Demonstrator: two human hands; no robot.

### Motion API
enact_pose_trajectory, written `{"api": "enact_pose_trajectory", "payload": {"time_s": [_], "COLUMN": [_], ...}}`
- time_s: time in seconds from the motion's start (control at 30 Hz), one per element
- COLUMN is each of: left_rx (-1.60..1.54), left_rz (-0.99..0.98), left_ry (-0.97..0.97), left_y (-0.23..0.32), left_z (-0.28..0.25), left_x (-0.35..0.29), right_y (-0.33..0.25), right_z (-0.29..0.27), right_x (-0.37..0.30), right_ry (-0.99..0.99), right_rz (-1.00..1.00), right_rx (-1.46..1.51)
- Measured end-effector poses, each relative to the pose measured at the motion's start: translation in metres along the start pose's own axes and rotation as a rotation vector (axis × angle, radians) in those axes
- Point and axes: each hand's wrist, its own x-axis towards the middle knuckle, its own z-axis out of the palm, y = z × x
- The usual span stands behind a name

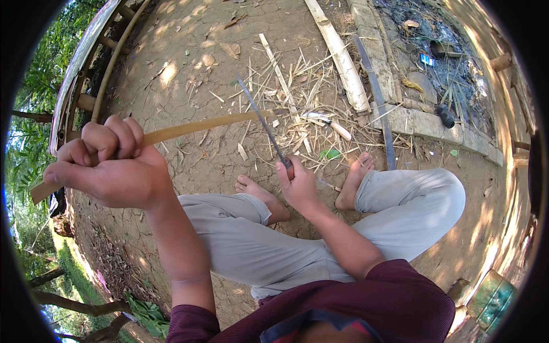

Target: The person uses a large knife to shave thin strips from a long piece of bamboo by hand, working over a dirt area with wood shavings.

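Note:
My left hand [111, 163] is raised on the left, its fingers wrapped round one end of a long flat bamboo strip [200, 125]. The strip reaches across to the right, bending slightly. In my right hand [298, 186], low between my knees, is the dark handle of a narrow knife [269, 132]. Its thin grey blade points up and away, crossing the strip near the far end. From this angle I cannot tell whether blade and strip touch. A second knife [341, 131] with a pale wooden handle lies among the shavings [311, 86] beyond my feet.
A thick pale pole [340, 57] and a long dark flat bar [374, 94] lie at the right. Beyond them, a brick border [420, 123] edges a patch of ash. A loose pale stick [277, 68] rests on the cracked earth. A pole railing [117, 54] stands at the left.

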Motion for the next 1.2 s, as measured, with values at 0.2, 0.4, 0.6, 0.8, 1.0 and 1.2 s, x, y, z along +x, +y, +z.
{"api": "enact_pose_trajectory", "payload": {"time_s": [0.2, 0.4, 0.6, 0.8, 1.0, 1.2], "left_rx": [-0.025, 0.0, 0.004, -0.043, -0.032, -0.336], "left_rz": [0.035, 0.028, 0.04, 0.063, -0.056, -0.281], "left_ry": [-0.096, -0.016, -0.058, -0.072, -0.262, -0.289], "left_y": [0.001, -0.002, -0.002, -0.007, -0.045, -0.078], "left_z": [0.009, 0.0, 0.002, 0.003, 0.009, 0.011], "left_x": [-0.006, 0.0, -0.004, 0.008, -0.002, -0.005], "right_y": [0.073, 0.013, 0.046, 0.12, 0.042, 0.044], "right_z": [0.021, 0.006, 0.023, 0.013, 0.012, 0.017], "right_x": [-0.002, 0.0, -0.008, 0.015, 0.02, 0.006], "right_ry": [-0.022, -0.021, 0.027, -0.002, -0.101, 0.015], "right_rz": [0.097, 0.098, -0.028, 0.353, 0.18, 0.259], "right_rx": [-0.143, -0.095, -0.134, -0.234, -0.024, 0.002]}}
